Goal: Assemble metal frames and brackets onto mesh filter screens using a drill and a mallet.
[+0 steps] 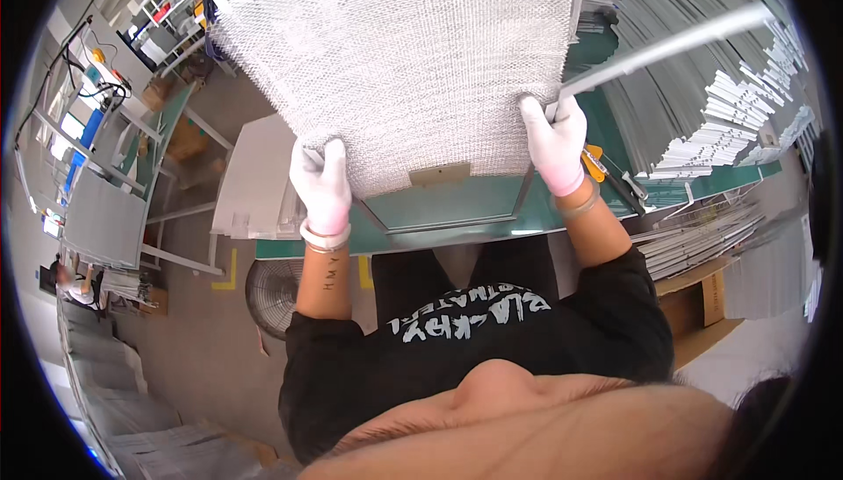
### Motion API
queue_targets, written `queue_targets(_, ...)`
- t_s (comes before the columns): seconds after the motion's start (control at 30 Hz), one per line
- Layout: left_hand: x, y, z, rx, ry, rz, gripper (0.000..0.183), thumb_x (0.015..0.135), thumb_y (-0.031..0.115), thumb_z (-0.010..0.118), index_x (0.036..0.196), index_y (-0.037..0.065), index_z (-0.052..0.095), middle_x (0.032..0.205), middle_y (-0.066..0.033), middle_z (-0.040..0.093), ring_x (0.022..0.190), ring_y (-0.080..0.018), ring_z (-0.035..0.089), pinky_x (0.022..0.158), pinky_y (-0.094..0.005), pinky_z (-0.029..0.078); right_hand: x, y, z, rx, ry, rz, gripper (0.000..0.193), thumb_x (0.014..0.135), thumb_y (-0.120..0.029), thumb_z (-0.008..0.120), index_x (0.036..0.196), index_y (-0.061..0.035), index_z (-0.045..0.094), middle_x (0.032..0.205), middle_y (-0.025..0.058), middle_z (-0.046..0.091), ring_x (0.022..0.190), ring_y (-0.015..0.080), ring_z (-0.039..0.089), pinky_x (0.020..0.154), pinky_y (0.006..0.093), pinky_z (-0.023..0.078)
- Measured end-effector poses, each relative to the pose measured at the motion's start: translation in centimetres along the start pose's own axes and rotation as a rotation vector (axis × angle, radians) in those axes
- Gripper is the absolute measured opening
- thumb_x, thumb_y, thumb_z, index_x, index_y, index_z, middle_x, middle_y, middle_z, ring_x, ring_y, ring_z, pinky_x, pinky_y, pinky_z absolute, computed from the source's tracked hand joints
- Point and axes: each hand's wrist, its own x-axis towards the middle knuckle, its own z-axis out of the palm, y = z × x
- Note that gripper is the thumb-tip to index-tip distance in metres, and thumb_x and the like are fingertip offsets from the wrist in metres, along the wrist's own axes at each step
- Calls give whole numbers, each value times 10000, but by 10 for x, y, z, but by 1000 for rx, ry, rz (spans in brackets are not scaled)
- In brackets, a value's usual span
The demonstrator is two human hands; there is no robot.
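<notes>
A large square sheet of silvery metal mesh [404,58] is held up over a green-topped workbench [457,216]. My left hand [322,183], in a white glove, grips its lower left corner. My right hand [555,142], also gloved, grips the lower right corner together with a long grey metal strip [667,45] that runs up to the right. Under the mesh a thin metal frame [448,208] lies flat on the bench, with a small tan piece [439,174] at the mesh's lower edge.
Stacks of grey metal strips [702,120] pile up on the right of the bench. A round fan [272,291] stands on the floor at the lower left. White panels [255,181] lean left of the bench. Another person [75,282] sits at far left.
</notes>
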Motion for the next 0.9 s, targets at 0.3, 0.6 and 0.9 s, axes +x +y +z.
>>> queue_targets(0.3,-23,-33,-15,-80,-32,22,394,899,34,634,1264,-33,503,1070,-29,598,817,-57,500,718,-193,412,-23,17,-3,257,-101,153,98,903,-50,648,970,15,618,851,-5,631,766,46,527,726,231,466)
queue_targets(0.6,-71,-66,-42,-76,-156,-49,498,907,218,715,1277,-57,527,1078,-68,641,937,-114,560,855,-267,450,-70,49,-22,156,-224,104,291,936,-131,632,1159,53,596,1065,88,687,956,133,620,862,292,486)
queue_targets(0.9,-82,-82,-38,-63,-134,-32,396,926,189,698,1224,-30,555,960,-8,620,738,-50,486,652,-217,417,-73,67,-15,47,-243,96,257,888,-105,626,1108,26,630,1022,101,677,904,162,626,826,312,494)
